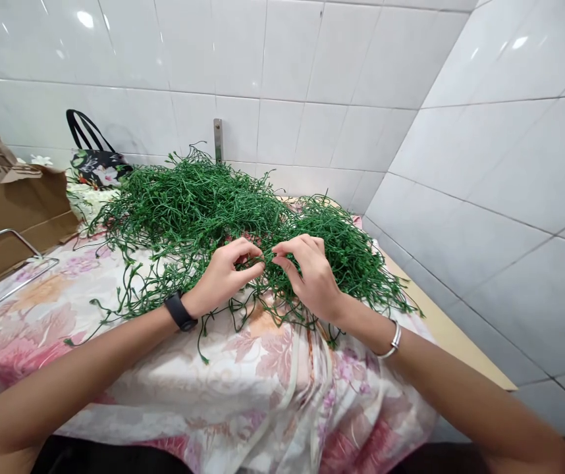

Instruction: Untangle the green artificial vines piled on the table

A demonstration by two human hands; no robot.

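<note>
Thin green artificial stems (198, 201) lie in a large tangled heap, with a second mound (346, 253) to the right. Over the front of the heap, my left hand (233, 268) is closed in a pinch, a dark band on its wrist. Facing it, my right hand (307, 266) also pinches, thumb and index fingertips close together, with a silver bangle on that wrist. A small gap separates the two hands' fingertips. Whatever lies between the fingers is too small to tell against the green stems behind.
A floral cloth (243, 388) covers the table, whose bare wooden edge (455, 336) shows at right. At left stand a cardboard box (20, 204), a metal wire frame (20, 283), white flowers (89, 201) and a floral bag (99, 168). Tiled walls (336, 72) rise behind and right.
</note>
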